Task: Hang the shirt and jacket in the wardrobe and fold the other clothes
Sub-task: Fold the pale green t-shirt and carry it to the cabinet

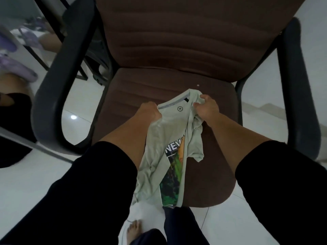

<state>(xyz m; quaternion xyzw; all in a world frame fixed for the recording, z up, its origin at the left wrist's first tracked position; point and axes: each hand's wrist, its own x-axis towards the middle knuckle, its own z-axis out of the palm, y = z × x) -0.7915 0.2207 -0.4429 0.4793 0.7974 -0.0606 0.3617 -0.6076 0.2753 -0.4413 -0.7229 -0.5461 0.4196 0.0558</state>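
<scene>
Hands clenched on green T-shirt (pixel 169 138) collar, left hand (pixel 149 112), right hand (pixel 207 108), above chair (pixel 159 80)

1. A circled letter "N" is printed inside the neck of the pale green T-shirt (pixel 169 138), on the cloth stretched between the two grips, nearer the left hand (pixel 150 112) than the right hand (pixel 207 108).
2. White block letters "NEV" stand on the T-shirt's dark chest print, below both grips toward the person; a fold of cloth cuts the word off.
3. Lower on the print only green and dark shapes show; no further words can be read.
</scene>
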